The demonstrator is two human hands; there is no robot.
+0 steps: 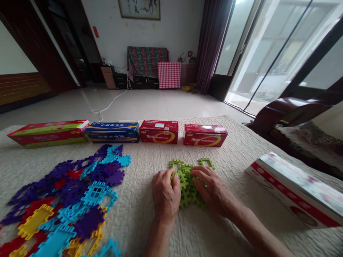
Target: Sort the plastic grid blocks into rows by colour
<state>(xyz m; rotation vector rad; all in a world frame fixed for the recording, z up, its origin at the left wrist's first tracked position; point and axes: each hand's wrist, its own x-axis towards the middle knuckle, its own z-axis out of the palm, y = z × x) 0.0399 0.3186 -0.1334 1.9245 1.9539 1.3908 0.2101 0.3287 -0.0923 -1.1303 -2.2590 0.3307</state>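
Left hand (165, 194) at lower centre of the frame, fingers curled onto the green interlocking pieces (185, 184); right hand (211, 191) just beside, fingertips gripping the same cluster from its right. Green cluster flat on the quilted beige cover (150, 157), between both hands. Lower left: heap of purple, blue, red and yellow pieces (69, 200). Farther up, across the middle, row of four boxes (159, 131). Right edge: long white-and-red box (294, 189)

The clustered pieces (185, 182) are lime green, the loose pile (75, 192) purple, blue, red, yellow.
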